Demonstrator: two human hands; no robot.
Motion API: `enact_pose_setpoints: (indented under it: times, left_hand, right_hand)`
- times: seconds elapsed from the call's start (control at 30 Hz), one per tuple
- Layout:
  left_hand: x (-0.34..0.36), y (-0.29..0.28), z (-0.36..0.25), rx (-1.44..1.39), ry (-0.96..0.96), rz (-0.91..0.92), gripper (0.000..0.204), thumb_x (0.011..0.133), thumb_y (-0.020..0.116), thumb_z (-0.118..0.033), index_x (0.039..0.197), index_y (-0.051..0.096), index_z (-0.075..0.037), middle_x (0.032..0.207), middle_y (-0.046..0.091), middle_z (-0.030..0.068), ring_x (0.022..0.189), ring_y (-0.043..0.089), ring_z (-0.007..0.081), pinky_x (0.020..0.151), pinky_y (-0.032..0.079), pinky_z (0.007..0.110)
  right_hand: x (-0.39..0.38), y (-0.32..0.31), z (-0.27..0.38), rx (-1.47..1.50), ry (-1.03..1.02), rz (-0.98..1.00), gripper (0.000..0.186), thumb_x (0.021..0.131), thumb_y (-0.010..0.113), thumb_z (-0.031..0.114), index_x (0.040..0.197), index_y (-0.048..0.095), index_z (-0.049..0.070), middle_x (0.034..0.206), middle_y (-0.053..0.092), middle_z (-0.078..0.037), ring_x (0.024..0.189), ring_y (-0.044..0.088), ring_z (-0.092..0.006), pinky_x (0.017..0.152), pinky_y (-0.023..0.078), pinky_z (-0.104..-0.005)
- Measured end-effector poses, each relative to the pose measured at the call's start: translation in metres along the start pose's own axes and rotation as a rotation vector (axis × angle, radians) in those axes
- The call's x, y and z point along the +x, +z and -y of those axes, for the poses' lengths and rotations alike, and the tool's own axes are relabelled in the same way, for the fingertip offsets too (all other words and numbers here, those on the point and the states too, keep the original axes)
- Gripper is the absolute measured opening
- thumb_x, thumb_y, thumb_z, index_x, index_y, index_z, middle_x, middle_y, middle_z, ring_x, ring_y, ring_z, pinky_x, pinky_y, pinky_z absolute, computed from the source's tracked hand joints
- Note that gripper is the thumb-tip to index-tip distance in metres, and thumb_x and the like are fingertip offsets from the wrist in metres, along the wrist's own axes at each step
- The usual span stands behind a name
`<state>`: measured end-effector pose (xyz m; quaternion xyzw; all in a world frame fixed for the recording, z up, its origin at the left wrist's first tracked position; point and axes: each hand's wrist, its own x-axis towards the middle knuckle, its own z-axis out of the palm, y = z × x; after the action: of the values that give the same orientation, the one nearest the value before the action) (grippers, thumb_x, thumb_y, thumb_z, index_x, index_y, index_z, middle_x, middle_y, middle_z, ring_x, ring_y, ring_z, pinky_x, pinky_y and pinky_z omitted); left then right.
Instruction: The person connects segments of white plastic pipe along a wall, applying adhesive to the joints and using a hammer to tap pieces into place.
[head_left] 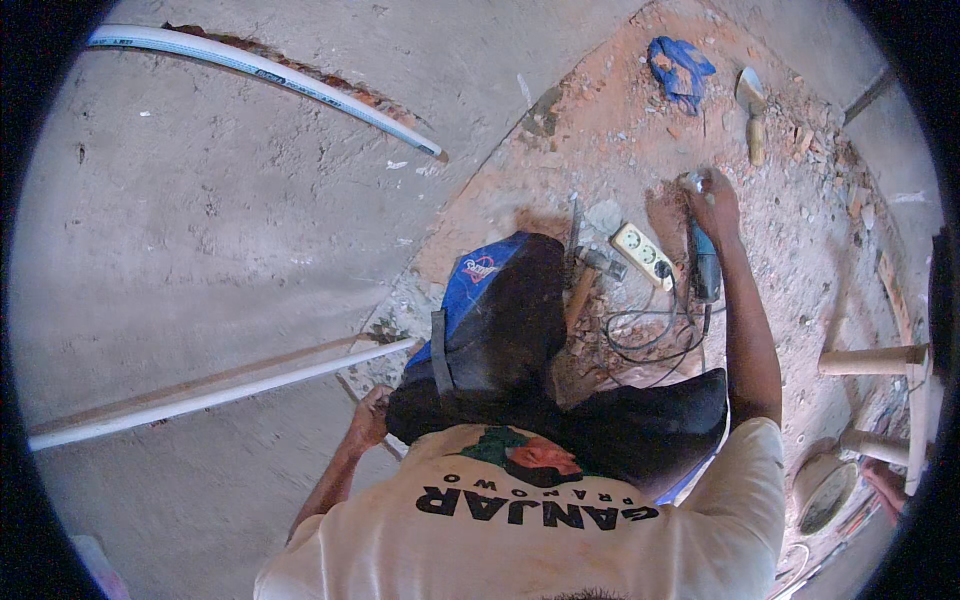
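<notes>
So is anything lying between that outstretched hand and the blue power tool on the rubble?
Nothing visible: the right hand already rests on the top end of the blue-bodied power tool; the white power strip lies just beside it.

Rough matt concrete wall point(220, 250), smooth glossy white plastic pipe point(200, 400), dusty brick rubble point(800, 250), wooden-handled metal trowel point(752, 110).

Wall point(200, 250): showing bare grey plaster, chased for white conduits point(260, 70).
Floor point(800, 250): lying under reddish brick rubble and dust.
Light: falling evenly, daylit.
</notes>
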<state>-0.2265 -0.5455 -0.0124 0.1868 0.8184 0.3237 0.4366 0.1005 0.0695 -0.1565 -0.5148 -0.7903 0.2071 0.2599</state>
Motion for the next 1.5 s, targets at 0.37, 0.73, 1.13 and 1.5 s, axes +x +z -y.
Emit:
enact_pose_setpoints:
  times: [0.37, 0.73, 1.13, 1.5]
  left_hand:
    - [0.002, -0.053, -0.001, -0.025, -0.075, 0.021, 0.028, 0.084, 0.069, -0.007, 0.113, 0.067, -0.007, 0.076, 0.057, -0.0052, 0.063, 0.049, 0.0049, 0.058, 0.040, 0.022]
    - [0.006, -0.088, 0.029, 0.549, 0.130, 0.155, 0.039, 0.069, 0.080, -0.009, 0.106, 0.068, -0.011, 0.089, 0.063, 0.0090, 0.081, 0.062, 0.0228, 0.071, 0.052, 0.034]
    - [0.094, -0.009, -0.268, 1.469, 0.937, -0.472, 0.040, 0.073, 0.077, -0.012, 0.110, 0.063, -0.005, 0.108, 0.057, 0.0162, 0.094, 0.060, 0.0351, 0.084, 0.048, 0.044]
    - [0.215, 0.008, -0.345, 1.545, 1.232, -0.357, 0.046, 0.078, 0.068, -0.009, 0.122, 0.056, -0.009, 0.118, 0.057, 0.0143, 0.102, 0.057, 0.0372, 0.085, 0.048, 0.046]
  right_hand:
    - [0.059, 0.023, 0.196, 0.477, -0.443, 0.304, 0.037, 0.081, 0.071, 0.028, 0.109, 0.063, 0.005, 0.084, 0.060, -0.010, 0.081, 0.058, -0.0206, 0.076, 0.048, -0.0341]
    - [-0.043, 0.114, 0.318, 1.254, -0.281, 0.849, 0.032, 0.085, 0.072, 0.021, 0.111, 0.063, 0.005, 0.090, 0.064, -0.003, 0.083, 0.059, -0.0105, 0.071, 0.048, -0.0262]
    - [-0.072, 0.082, 0.373, 1.126, -0.322, 0.818, 0.046, 0.082, 0.072, 0.035, 0.113, 0.061, 0.003, 0.095, 0.067, -0.012, 0.090, 0.063, -0.0196, 0.081, 0.050, -0.0350]
    - [-0.026, 0.143, 0.377, 1.316, 0.202, 0.333, 0.035, 0.083, 0.066, 0.024, 0.114, 0.064, 0.009, 0.092, 0.068, -0.009, 0.089, 0.064, -0.0183, 0.082, 0.052, -0.0369]
